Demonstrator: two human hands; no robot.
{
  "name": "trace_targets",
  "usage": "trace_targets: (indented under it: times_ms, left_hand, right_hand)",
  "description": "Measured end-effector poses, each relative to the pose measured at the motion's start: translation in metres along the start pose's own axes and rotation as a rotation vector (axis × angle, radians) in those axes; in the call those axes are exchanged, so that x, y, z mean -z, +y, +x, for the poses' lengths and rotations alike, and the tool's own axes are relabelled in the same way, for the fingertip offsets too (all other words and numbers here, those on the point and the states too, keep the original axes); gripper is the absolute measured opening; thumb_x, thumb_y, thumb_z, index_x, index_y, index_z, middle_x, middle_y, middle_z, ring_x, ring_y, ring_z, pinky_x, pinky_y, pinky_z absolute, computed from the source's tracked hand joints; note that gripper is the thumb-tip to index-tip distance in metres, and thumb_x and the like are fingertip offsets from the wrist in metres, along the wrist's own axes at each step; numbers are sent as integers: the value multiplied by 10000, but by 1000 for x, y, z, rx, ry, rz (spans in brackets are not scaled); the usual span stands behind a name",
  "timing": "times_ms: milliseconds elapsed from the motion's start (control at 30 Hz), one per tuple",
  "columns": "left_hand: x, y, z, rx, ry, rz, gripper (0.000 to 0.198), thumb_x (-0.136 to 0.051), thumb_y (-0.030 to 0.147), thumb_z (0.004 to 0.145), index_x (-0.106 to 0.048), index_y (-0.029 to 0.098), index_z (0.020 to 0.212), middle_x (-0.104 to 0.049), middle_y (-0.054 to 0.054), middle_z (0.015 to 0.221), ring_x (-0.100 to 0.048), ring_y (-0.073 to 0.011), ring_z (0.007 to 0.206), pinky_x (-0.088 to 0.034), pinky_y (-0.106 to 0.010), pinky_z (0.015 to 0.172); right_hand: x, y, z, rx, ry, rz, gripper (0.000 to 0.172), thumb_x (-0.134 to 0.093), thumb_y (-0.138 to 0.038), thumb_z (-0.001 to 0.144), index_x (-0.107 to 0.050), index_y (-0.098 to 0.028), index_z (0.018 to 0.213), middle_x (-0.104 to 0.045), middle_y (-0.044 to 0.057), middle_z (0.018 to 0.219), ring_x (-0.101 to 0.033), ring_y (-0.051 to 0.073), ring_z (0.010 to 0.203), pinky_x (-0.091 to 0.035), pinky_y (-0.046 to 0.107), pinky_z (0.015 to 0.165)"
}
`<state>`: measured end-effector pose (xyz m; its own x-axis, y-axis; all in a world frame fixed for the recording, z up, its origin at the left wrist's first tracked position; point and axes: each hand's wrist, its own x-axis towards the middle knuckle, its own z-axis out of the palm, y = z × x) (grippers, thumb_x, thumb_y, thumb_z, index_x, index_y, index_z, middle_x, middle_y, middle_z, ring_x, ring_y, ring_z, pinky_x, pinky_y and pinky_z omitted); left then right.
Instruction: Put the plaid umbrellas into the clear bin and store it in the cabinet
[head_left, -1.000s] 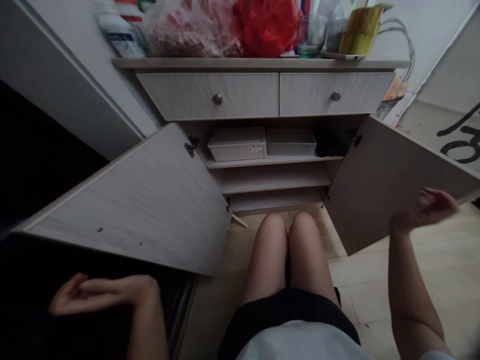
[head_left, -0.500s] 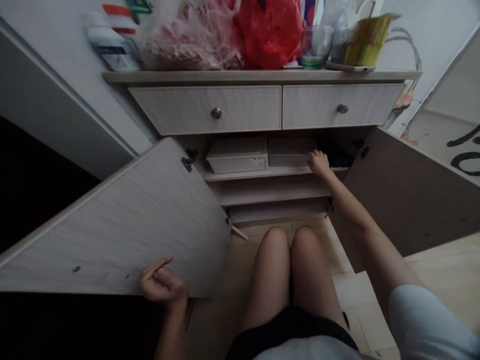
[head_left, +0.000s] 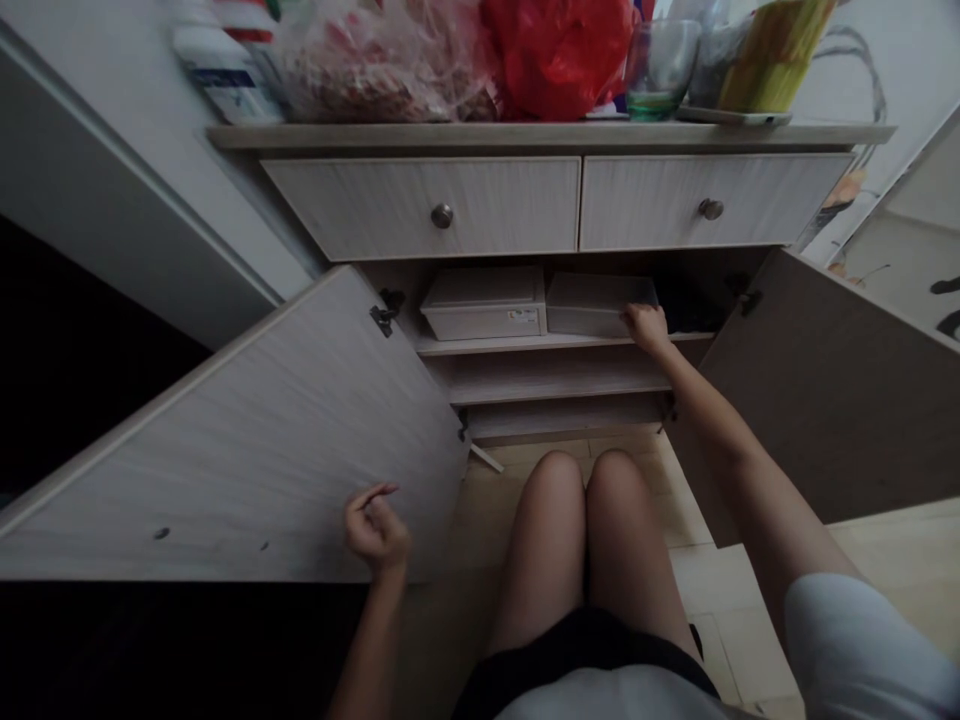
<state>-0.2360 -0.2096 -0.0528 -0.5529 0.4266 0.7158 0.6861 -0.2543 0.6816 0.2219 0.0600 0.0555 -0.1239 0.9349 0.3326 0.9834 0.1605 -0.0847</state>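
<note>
My right hand (head_left: 646, 326) reaches into the cabinet, its fingers closed at the front right corner of a pale lidded storage box (head_left: 589, 305). That box rests on the upper shelf, to the right of a similar white box (head_left: 486, 308) bearing a small label. In front of the inner face of the open left cabinet door (head_left: 300, 430), my left hand (head_left: 376, 528) hangs with its fingers curled in and nothing visible in them. The open right door (head_left: 832, 400) stands beyond my right forearm.
Two lower shelves (head_left: 559, 374) lie under the boxes. Dark items (head_left: 686, 300) sit right of my hand. Two closed drawers (head_left: 450, 205) run above. On top are a red plastic bag (head_left: 559, 60), a clear bag (head_left: 375, 70), a glass (head_left: 660, 75) and white bottles (head_left: 225, 80).
My left hand has moved right and slightly up along the door's inner side. My right hand stays at the storage box's corner. The view has shifted a little.
</note>
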Motion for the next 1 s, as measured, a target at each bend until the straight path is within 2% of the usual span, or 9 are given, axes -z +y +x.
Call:
trace_targets:
  times_ms: [133, 200, 400, 467, 533, 667, 767, 867, 1000]
  left_hand:
    - [-46, 28, 3, -58, -93, -84, 446, -415, 601, 944, -583, 193, 879, -642, -62, 748, -639, -209, 757, -503, -370, 744]
    - [-74, 49, 8, -133, -194, -117, 431, -391, 561, 974, -601, 193, 898, -668, -81, 796, -658, -211, 805, -514, -378, 793]
    - [-155, 121, 26, -538, -503, -85, 437, -462, 488, 993, -614, 165, 1246, -673, -184, 1251, -595, -271, 1232, -436, -444, 1061]
    - [-173, 138, 29, -661, -575, -38, 500, -484, 490, 988, -574, 153, 1346, -629, -187, 1352, -526, -291, 1329, -379, -460, 1118]
    - [-186, 148, 32, -751, -625, 13, 504, -476, 461, 996, -572, 129, 1363, -648, -187, 1321, -537, -302, 1306, -357, -468, 1122]
    - [-194, 151, 37, -811, -708, 90, 425, -396, 394, 1028, -685, 124, 1182, -731, -153, 1008, -634, -281, 1018, -427, -436, 971]
    - [-187, 152, 42, -835, -721, 77, 420, -370, 397, 1035, -713, 156, 1060, -722, -121, 902, -616, -257, 898, -427, -407, 889]
    - [-167, 158, 44, -854, -684, 60, 410, -367, 406, 1039, -708, 180, 1013, -708, -96, 856, -594, -243, 861, -400, -403, 891]
    - [-126, 162, 36, -868, -686, 46, 364, -391, 392, 1040, -694, 205, 961, -687, -67, 804, -577, -222, 807, -380, -393, 867]
  right_hand:
    - [10, 0, -31, 69, 125, 7, 303, -410, -246, 1006, -696, -169, 1071, -727, 131, 1071, -603, 257, 978, -357, 371, 856]
    - [19, 0, -49, 104, 186, 9, 303, -404, -258, 1013, -694, -178, 1045, -730, 123, 1032, -599, 259, 959, -343, 370, 851]
    - [51, -15, -102, 184, 237, 32, 287, -422, -277, 1026, -697, -199, 1048, -732, 104, 986, -596, 253, 934, -319, 360, 828]
    - [59, -22, -118, 214, 230, 42, 276, -436, -287, 1028, -698, -202, 1039, -735, 98, 975, -595, 245, 925, -309, 354, 822]
    - [64, -29, -130, 237, 219, 46, 267, -445, -284, 1030, -699, -203, 1024, -736, 90, 964, -594, 238, 925, -301, 349, 823]
    - [68, -35, -142, 257, 210, 40, 263, -446, -258, 1028, -699, -200, 983, -738, 79, 938, -587, 230, 914, -294, 349, 816]
    - [72, -38, -147, 270, 222, 43, 275, -434, -257, 1031, -695, -203, 966, -739, 76, 938, -580, 228, 906, -288, 347, 797]
    - [83, -43, -159, 293, 246, 33, 274, -436, -275, 1037, -696, -207, 978, -736, 68, 930, -574, 223, 882, -285, 346, 779]
    - [97, -53, -193, 334, 261, 8, 308, -426, -314, 1050, -700, -217, 947, -727, 55, 862, -556, 208, 816, -278, 346, 735]
